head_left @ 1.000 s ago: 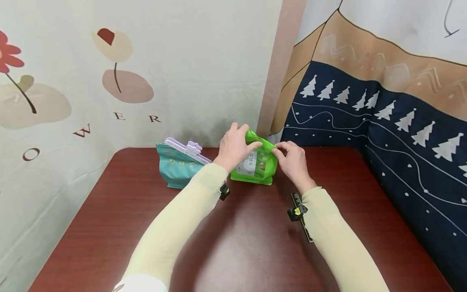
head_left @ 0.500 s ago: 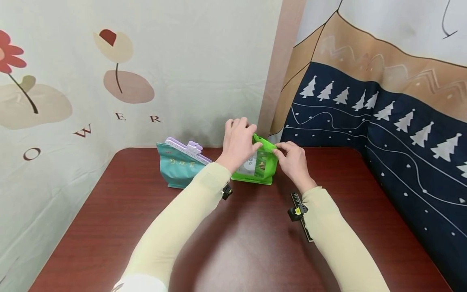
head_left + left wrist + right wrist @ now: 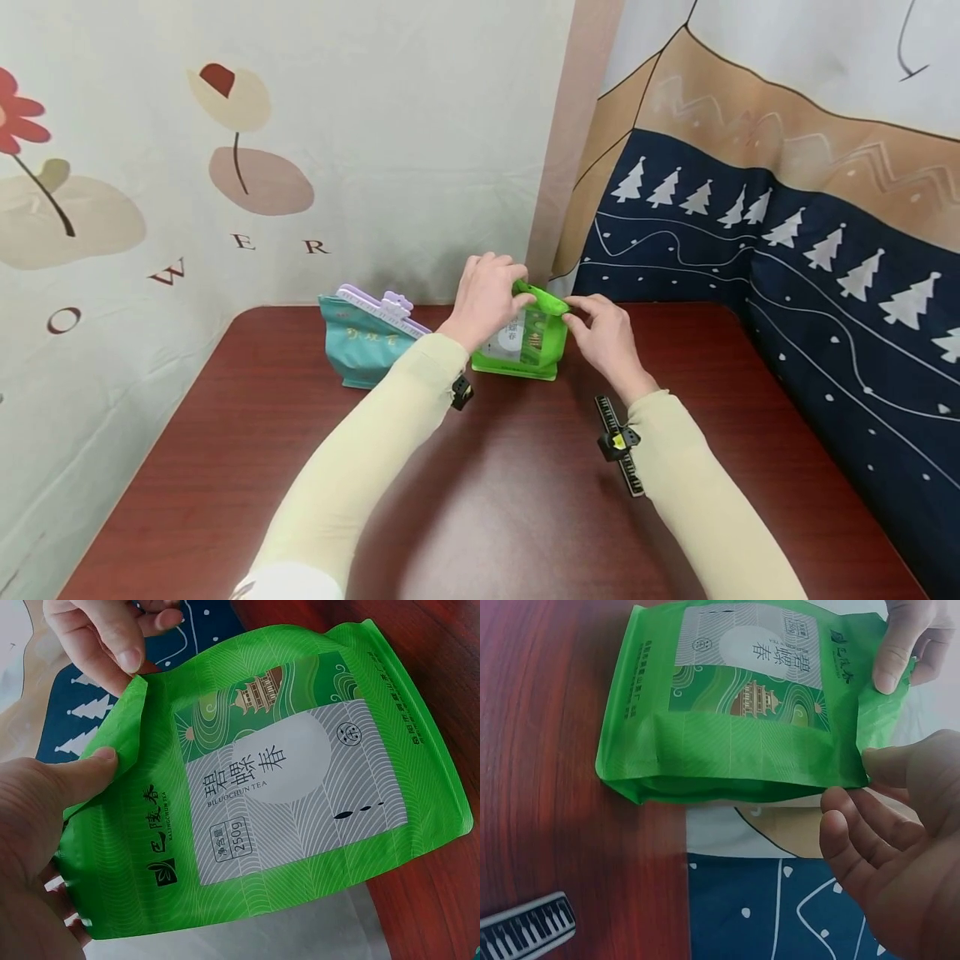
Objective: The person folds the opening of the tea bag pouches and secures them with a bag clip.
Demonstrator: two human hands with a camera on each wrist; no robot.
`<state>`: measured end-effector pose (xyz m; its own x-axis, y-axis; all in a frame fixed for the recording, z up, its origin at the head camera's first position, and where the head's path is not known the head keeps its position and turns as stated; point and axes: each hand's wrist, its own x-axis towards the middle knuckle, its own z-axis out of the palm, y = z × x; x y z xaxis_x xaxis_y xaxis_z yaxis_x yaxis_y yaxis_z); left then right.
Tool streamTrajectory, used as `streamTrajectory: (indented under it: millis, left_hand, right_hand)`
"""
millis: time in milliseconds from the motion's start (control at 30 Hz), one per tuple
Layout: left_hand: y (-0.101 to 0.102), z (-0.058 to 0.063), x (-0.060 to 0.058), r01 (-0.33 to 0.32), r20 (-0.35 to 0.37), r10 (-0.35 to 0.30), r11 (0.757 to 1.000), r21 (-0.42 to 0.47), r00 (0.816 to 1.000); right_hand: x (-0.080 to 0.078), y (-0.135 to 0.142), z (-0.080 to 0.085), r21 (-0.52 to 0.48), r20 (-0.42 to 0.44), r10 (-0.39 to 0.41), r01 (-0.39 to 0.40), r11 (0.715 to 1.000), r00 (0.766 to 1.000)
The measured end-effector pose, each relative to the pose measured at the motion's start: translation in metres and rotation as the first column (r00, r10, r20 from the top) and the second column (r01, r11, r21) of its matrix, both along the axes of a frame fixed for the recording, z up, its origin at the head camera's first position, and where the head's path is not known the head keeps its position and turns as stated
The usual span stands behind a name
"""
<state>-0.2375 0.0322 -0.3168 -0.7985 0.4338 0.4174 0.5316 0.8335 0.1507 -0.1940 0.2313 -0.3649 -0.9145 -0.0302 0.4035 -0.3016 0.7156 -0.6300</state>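
Note:
A green tea bag (image 3: 552, 344) stands upright near the back of the table, its printed label facing me. Its top edge is folded over toward the front. My left hand (image 3: 483, 302) pinches the left part of that fold, thumb in front and fingers behind. At the other end of the fold, the thumb and a finger of my right hand (image 3: 609, 340) pinch the corner. The left wrist view shows the left thumb pressing on the folded flap (image 3: 124, 739). In the right wrist view the remaining right fingers (image 3: 840, 832) lie loosely below the corner.
Left of the green bag stands a teal bag (image 3: 363, 346) with a lilac sealing clip (image 3: 386, 310) across its top. A black strip with a piano-key pattern (image 3: 633, 479) lies on the dark red table (image 3: 495, 517) under my right wrist. Printed cloth walls close off the back and right.
The top of the green bag is now folded down further. My left hand rose and spread slightly, then came back down onto the fold, while my right hand kept its pinch on the corner.

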Motion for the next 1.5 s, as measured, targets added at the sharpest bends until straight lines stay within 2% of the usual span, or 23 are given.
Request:
streamTrajectory:
  millis: [233, 500, 667, 900, 1500]
  left_hand:
    - [-0.001, -0.002, 0.0, 0.007, -0.028, -0.007, 1.0, -0.001, 1.0]
    - [-0.002, -0.004, 0.0, 0.02, -0.045, -0.02, 1.0, 0.0, 0.999]
    - [-0.003, -0.003, 0.001, 0.026, -0.048, -0.026, 1.0, 0.009, 0.999]
    - [-0.003, -0.005, 0.0, 0.032, -0.052, -0.032, 0.999, 0.003, 0.998]
    - [-0.002, -0.005, -0.004, 0.039, -0.046, -0.038, 0.999, 0.005, 0.998]
  right_hand:
    - [0.011, 0.011, -0.001, 0.019, 0.0, 0.03, -0.03, 0.999, 1.0]
    - [0.029, 0.028, -0.011, 0.059, 0.014, 0.053, -0.054, 0.997, 0.999]
    - [0.038, 0.037, -0.017, 0.105, 0.053, 0.057, -0.062, 0.992, 0.997]
    - [0.051, 0.047, -0.025, 0.14, 0.153, 0.058, -0.079, 0.987, 0.987]
    - [0.071, 0.066, -0.044, 0.194, 0.265, 0.037, -0.091, 0.977, 0.964]
